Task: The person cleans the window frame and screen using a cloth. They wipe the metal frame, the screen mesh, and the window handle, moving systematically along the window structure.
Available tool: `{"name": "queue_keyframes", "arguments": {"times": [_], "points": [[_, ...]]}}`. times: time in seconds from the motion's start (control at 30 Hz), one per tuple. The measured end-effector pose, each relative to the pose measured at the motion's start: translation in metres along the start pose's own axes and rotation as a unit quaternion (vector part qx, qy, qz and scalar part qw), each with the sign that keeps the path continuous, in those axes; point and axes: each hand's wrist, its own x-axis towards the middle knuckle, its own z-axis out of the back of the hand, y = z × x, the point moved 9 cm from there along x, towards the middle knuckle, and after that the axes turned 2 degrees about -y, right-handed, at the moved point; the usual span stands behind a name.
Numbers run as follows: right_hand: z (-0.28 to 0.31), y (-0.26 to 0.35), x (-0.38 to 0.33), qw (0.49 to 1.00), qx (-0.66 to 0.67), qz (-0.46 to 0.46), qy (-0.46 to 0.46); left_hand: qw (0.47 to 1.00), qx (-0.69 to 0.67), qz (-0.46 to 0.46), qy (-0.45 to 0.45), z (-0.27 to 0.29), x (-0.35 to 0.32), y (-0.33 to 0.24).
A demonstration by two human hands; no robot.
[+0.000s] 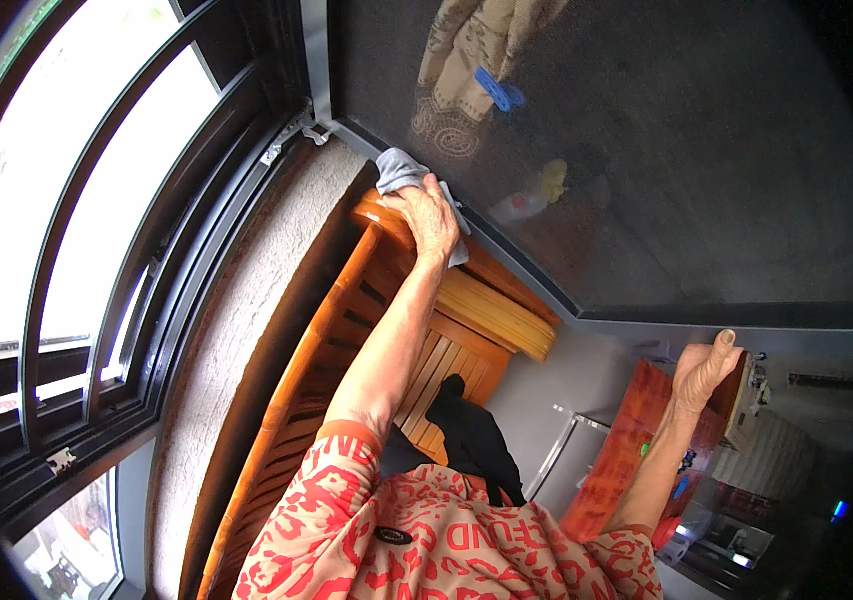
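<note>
Cloth (pixel 401 168) at dark panel (pixel 706 200) | left hand (pixel 428 222) gripping | right hand (pixel 703 376): can't tell (bench (pixel 494 318) below)

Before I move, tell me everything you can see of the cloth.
The cloth is plain light grey, soft-looking, creased and bunched. The left hand holds it at the grey frame, near the end of the wooden bench. One fold sticks out ahead of the hand; another part shows to its right. The hand hides the middle. How firmly it presses, I cannot tell.
</note>
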Motion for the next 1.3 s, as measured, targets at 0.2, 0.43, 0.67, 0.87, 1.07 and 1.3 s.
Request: {"name": "queue_keyframes", "arguments": {"times": [0.2, 0.43, 0.67, 0.87, 1.07, 1.3], "points": [[0.0, -0.003, 0.001, 1.0, 0.009, -0.002, 0.023, 0.999, -0.028, 0.024, 0.025, -0.018, -0.049, 0.002], [-0.001, 0.001, 0.002, 0.999, -0.012, 0.025, 0.022, 0.996, -0.022, 0.082, 0.027, -0.042, -0.104, 0.016], [0.004, -0.007, 0.002, 1.0, 0.001, 0.017, 0.025, 0.991, -0.025, 0.095, 0.095, -0.065, -0.157, 0.026], [-0.007, 0.001, 0.004, 0.997, 0.002, 0.05, 0.053, 0.988, 0.009, 0.023, 0.153, -0.067, -0.226, 0.033], [0.0, -0.001, 0.007, 0.995, -0.003, 0.059, 0.077, 0.973, 0.018, -0.097, 0.21, -0.052, -0.278, -0.001], [-0.009, 0.002, 0.004, 0.993, 0.008, 0.066, 0.093, 0.933, 0.169, -0.229, 0.22, -0.062, -0.25, -0.02]]}}
